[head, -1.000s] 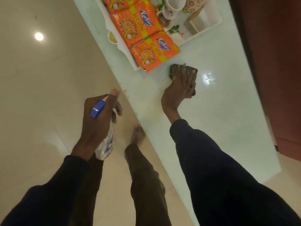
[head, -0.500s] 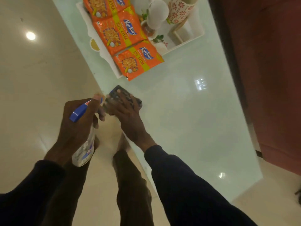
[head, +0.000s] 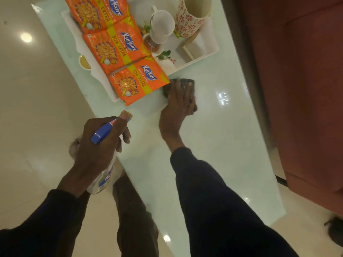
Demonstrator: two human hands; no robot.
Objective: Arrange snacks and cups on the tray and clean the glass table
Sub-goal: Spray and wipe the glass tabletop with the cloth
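My right hand (head: 176, 108) presses flat on a dark cloth (head: 183, 84) on the glass table (head: 213, 145), just right of the nearest orange snack packet (head: 137, 82). My left hand (head: 100, 145) grips a spray bottle (head: 101, 179) with a blue trigger head, held over the table's left edge. A white tray (head: 207, 49) at the far end holds three orange snack packets, a white cup (head: 162, 26) and a red-flowered cup (head: 191, 17). The nearest packet overhangs the tray's front rim.
A reddish-brown sofa (head: 306, 89) runs along the table's right side. Glossy cream floor tiles (head: 37, 108) lie to the left. My legs and a bare foot stand by the table's near-left edge. A dark object (head: 334, 232) lies on the floor at the lower right.
My right hand slid the cloth from the table's left edge near the bottle back to the right, beside the nearest packet. The left hand kept hold of the spray bottle.
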